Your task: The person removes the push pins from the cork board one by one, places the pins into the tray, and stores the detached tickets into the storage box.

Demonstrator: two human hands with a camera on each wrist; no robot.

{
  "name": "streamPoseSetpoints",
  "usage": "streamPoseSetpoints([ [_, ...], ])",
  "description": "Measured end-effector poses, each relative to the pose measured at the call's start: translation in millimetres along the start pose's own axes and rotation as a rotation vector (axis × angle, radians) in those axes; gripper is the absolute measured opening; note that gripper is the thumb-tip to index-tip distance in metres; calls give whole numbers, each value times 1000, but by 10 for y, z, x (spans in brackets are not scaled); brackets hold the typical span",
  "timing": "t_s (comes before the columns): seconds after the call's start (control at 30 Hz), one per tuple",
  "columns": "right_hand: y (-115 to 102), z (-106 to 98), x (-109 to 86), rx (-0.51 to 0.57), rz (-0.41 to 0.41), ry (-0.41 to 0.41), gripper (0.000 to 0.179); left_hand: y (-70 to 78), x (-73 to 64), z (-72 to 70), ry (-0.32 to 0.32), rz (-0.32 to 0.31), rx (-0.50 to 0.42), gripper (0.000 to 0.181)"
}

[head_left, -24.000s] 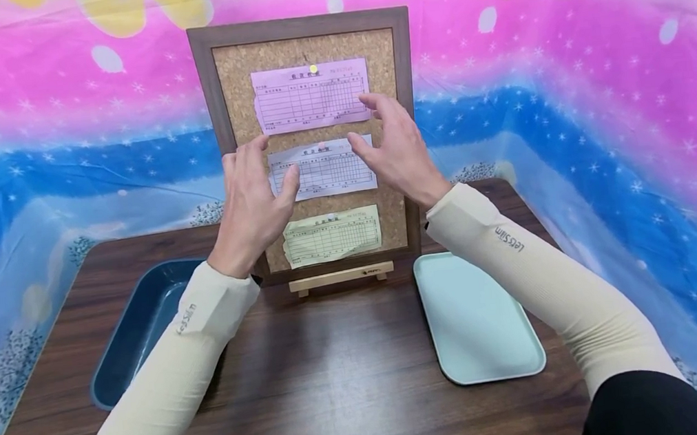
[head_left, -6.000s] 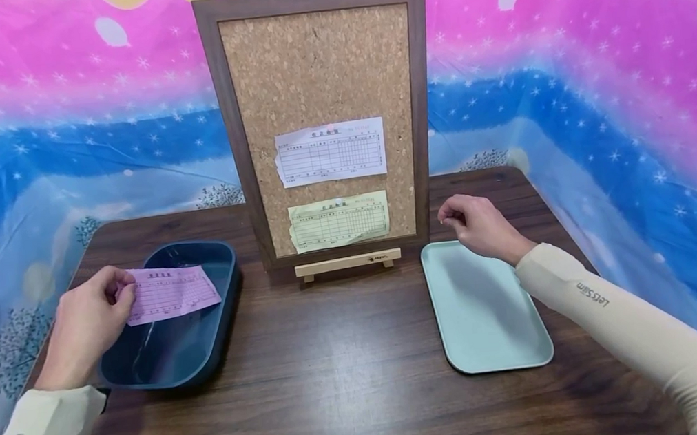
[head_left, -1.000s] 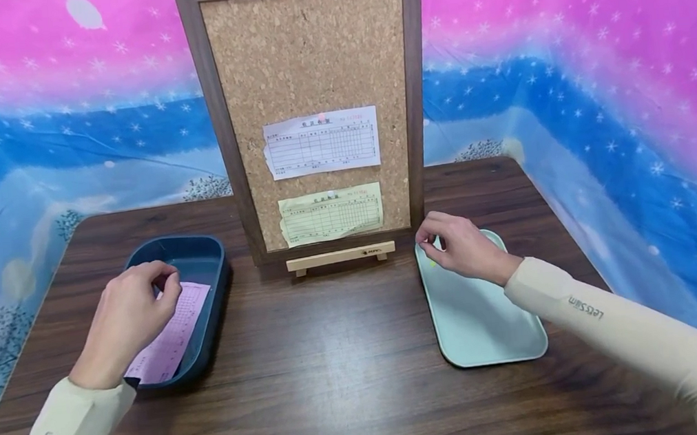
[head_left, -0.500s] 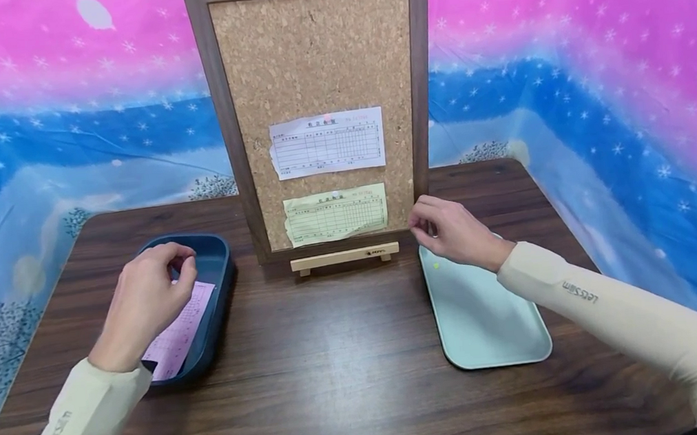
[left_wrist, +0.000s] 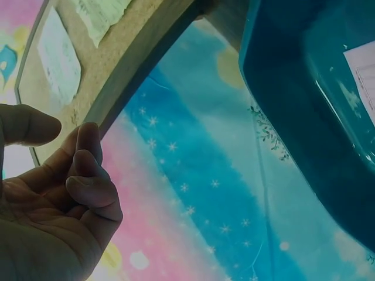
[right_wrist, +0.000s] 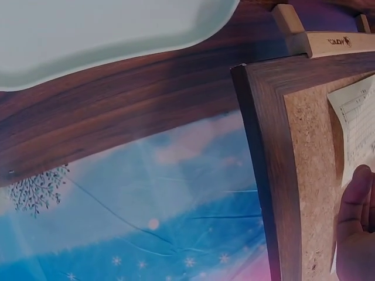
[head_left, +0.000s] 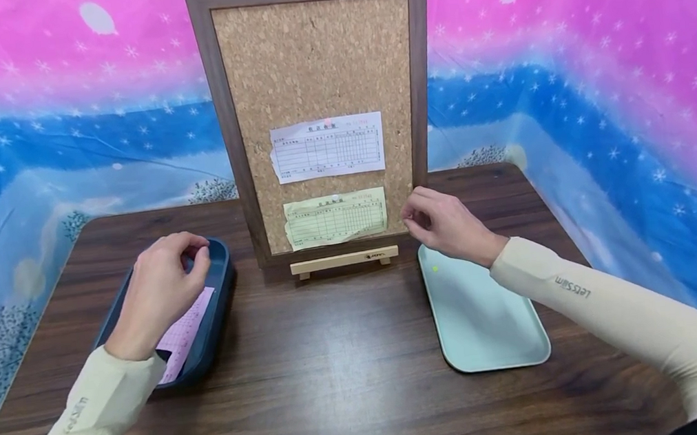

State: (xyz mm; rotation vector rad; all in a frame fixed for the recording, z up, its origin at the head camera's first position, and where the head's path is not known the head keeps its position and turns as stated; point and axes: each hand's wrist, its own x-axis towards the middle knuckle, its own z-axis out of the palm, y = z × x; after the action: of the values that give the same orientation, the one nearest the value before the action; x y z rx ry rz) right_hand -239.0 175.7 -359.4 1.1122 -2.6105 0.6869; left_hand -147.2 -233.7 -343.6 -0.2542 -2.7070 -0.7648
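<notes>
A framed cork board stands upright with a white receipt slip above a pale yellow-green receipt slip. A pink push pin is in the white slip, a pale push pin in the other. My left hand hovers over the dark blue tray, fingers loosely curled, thumb apart, holding nothing. Inside that tray lies a pink receipt slip, partly hidden by the hand. My right hand, loosely curled, is beside the board's lower right corner, over a yellow push pin on the light green tray.
The board leans on a small wooden easel, whose ledge juts toward me. Dark wooden tabletop lies between the two trays. A patterned pink and blue cloth hangs behind and around the table.
The pink slip has gone from the board's top, via my left hand, into the blue tray. The yellow pin now lies on the green tray. Lately both hands have shifted toward the board.
</notes>
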Motion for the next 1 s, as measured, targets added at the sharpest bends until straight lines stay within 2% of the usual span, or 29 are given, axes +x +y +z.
streamPoseSetpoints([
  [0.23, 1, -30, 39, 29, -21, 40, 7, 61, 52, 86, 1, 23, -1, 16],
  [0.5, -27, -56, 118, 39, -42, 46, 6, 131, 160, 82, 25, 44, -1, 16],
  [0.77, -107, -56, 261, -27, 20, 140, 7, 178, 288, 111, 30, 24, -30, 17],
  [1.0, -134, 2, 329, -27, 42, 144, 6, 193, 404, 184, 43, 4, -83, 18],
])
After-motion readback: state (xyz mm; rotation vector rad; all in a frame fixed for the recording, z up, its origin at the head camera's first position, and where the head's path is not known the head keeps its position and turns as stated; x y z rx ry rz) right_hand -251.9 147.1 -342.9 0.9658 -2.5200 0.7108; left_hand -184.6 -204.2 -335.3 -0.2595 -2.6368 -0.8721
